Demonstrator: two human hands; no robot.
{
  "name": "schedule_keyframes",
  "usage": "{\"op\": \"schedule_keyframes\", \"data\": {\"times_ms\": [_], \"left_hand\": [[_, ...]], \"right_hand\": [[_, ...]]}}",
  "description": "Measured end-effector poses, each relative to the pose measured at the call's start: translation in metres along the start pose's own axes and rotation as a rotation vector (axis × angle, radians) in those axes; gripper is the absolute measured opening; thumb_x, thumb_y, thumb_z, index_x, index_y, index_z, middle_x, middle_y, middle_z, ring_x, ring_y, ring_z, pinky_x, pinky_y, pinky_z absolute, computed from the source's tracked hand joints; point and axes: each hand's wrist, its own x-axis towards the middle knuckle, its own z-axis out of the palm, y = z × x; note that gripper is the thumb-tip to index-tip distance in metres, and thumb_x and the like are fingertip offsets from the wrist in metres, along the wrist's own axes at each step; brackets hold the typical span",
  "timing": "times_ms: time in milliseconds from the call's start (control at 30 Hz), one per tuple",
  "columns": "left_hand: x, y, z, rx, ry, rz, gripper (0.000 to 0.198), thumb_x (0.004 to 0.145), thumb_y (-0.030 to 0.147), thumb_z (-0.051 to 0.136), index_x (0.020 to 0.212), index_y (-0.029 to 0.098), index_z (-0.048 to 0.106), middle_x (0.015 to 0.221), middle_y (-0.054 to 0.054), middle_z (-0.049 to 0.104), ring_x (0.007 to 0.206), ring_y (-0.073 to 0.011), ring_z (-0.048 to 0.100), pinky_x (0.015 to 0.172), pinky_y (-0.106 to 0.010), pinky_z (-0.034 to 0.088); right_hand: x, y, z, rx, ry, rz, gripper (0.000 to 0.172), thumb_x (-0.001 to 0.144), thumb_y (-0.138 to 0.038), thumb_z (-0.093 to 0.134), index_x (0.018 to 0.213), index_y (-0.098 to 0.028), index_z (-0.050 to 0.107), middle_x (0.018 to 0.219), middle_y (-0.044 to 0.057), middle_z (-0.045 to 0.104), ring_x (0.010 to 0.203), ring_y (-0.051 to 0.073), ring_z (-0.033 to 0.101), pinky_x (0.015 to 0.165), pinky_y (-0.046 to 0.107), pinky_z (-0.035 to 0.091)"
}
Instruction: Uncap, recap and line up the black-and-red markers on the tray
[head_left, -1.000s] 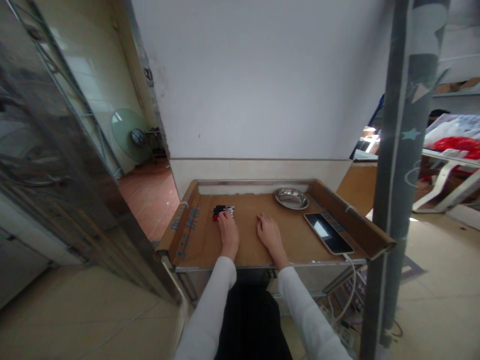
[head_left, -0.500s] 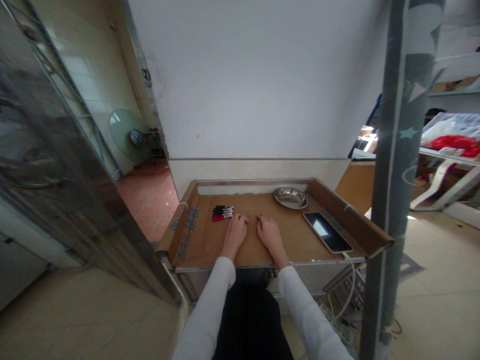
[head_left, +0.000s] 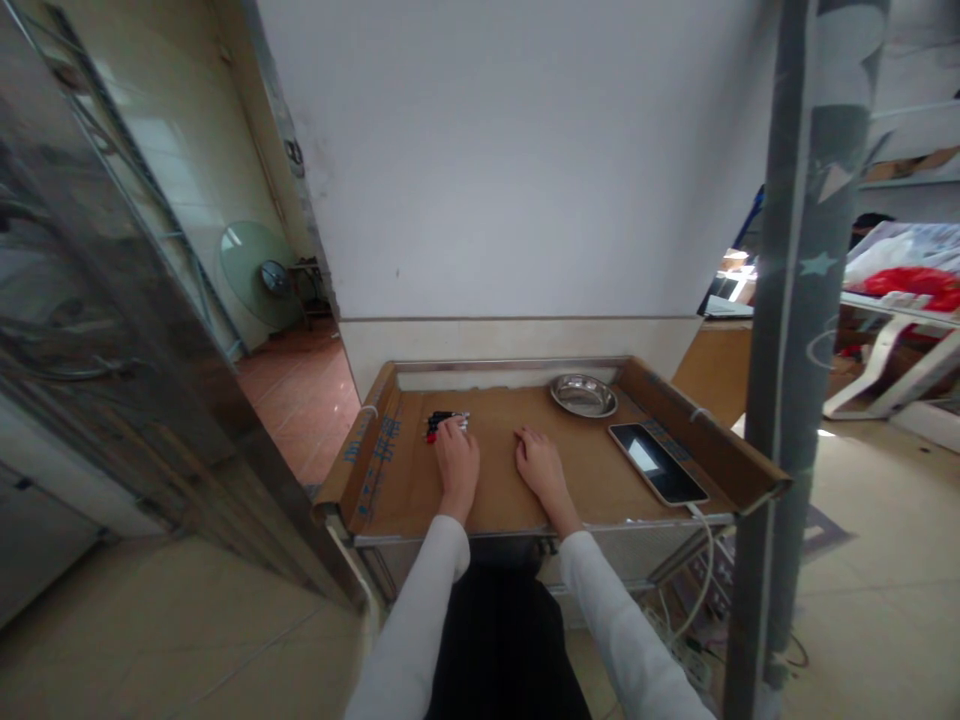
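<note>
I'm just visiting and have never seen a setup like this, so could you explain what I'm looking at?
There is no machine here: these are a person's two bare hands. The view comes from one camera worn on the head, looking forward and down. Brown cardboard covers the work surface. On it lie some black and red pens, a shiny metal dish near the back, and a phone with a white cable on the right. The left hand is over the pens, hiding part of them; whether it grips one, I can't tell. The right hand rests on the cardboard, with nothing visible in it.
</note>
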Motion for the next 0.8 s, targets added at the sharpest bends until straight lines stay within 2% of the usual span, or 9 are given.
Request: {"op": "schedule_keyframes", "data": {"times_ms": [67,133,267,400,533,600,667,733,800], "left_hand": [[0.003,-0.008,-0.007,0.038,0.060,-0.096,0.021,0.082,0.010,0.043,0.102,0.013,0.050,0.101,-0.012,0.053,0.097,-0.0237,0.052,0.083,-0.038,0.041],[0.004,-0.019,-0.013,0.130,0.021,-0.140,0.020,0.082,0.011,0.044,0.100,0.013,0.051,0.099,-0.012,0.054,0.097,-0.0255,0.052,0.082,-0.040,0.041],[0.000,-0.039,-0.023,0.321,-0.122,-0.071,0.018,0.084,0.017,0.044,0.099,0.013,0.055,0.100,-0.013,0.056,0.097,-0.0283,0.051,0.081,-0.042,0.041],[-0.003,-0.046,-0.027,0.340,-0.207,0.052,0.018,0.088,0.025,0.045,0.097,0.016,0.057,0.099,-0.011,0.057,0.095,-0.0269,0.051,0.081,-0.041,0.042],[-0.005,-0.045,-0.025,0.075,-0.314,0.223,0.014,0.087,0.025,0.049,0.094,0.019,0.059,0.097,-0.007,0.059,0.095,-0.0220,0.053,0.085,-0.037,0.043],[-0.005,-0.043,-0.021,-0.126,-0.346,0.242,0.012,0.086,0.024,0.051,0.093,0.020,0.060,0.096,-0.005,0.059,0.096,-0.0196,0.054,0.087,-0.035,0.043],[-0.003,-0.037,-0.016,-0.301,-0.343,0.218,0.012,0.086,0.022,0.052,0.093,0.019,0.061,0.094,-0.004,0.060,0.094,-0.0173,0.056,0.087,-0.033,0.045],[0.001,-0.028,-0.011,-0.431,-0.322,0.203,0.012,0.086,0.022,0.052,0.093,0.019,0.062,0.093,-0.004,0.060,0.090,-0.0158,0.058,0.085,-0.031,0.046],[0.006,-0.016,-0.005,-0.529,-0.270,0.193,0.012,0.084,0.023,0.054,0.093,0.019,0.061,0.094,-0.004,0.060,0.087,-0.0151,0.059,0.081,-0.030,0.048]], "right_hand": [[0.001,-0.001,-0.001,-0.018,-0.006,0.009,0.033,0.087,-0.015,0.036,0.111,-0.013,0.059,0.115,0.013,0.061,0.105,0.022,0.053,0.091,0.033,0.035],[0.004,-0.003,-0.002,-0.054,-0.005,0.026,0.030,0.087,-0.016,0.036,0.105,-0.013,0.060,0.106,0.013,0.063,0.099,0.022,0.054,0.087,0.033,0.035],[0.010,-0.006,-0.004,-0.124,0.013,0.031,0.024,0.088,-0.018,0.037,0.097,-0.013,0.059,0.099,0.013,0.062,0.095,0.023,0.052,0.083,0.033,0.035],[0.015,-0.006,-0.004,-0.080,0.001,-0.018,0.026,0.090,-0.020,0.034,0.093,-0.013,0.059,0.098,0.013,0.061,0.094,0.023,0.052,0.083,0.034,0.037],[0.017,-0.008,-0.005,0.258,-0.032,-0.212,0.029,0.093,-0.026,0.032,0.098,-0.015,0.059,0.100,0.010,0.063,0.096,0.019,0.053,0.088,0.032,0.038],[0.019,-0.010,-0.003,0.493,-0.056,-0.258,0.028,0.092,-0.029,0.035,0.101,-0.017,0.059,0.102,0.008,0.063,0.098,0.017,0.054,0.089,0.031,0.039],[0.022,-0.011,0.000,0.712,-0.104,-0.191,0.029,0.090,-0.034,0.038,0.097,-0.018,0.061,0.095,0.006,0.065,0.090,0.016,0.057,0.083,0.029,0.042],[0.027,-0.009,0.003,0.917,-0.175,-0.056,0.032,0.087,-0.040,0.041,0.088,-0.017,0.063,0.078,0.003,0.065,0.072,0.014,0.057,0.068,0.026,0.044],[0.032,-0.004,0.006,1.130,-0.223,0.090,0.033,0.081,-0.045,0.048,0.085,-0.016,0.064,0.067,0.000,0.062,0.051,0.010,0.048,0.051,0.023,0.038]]}}
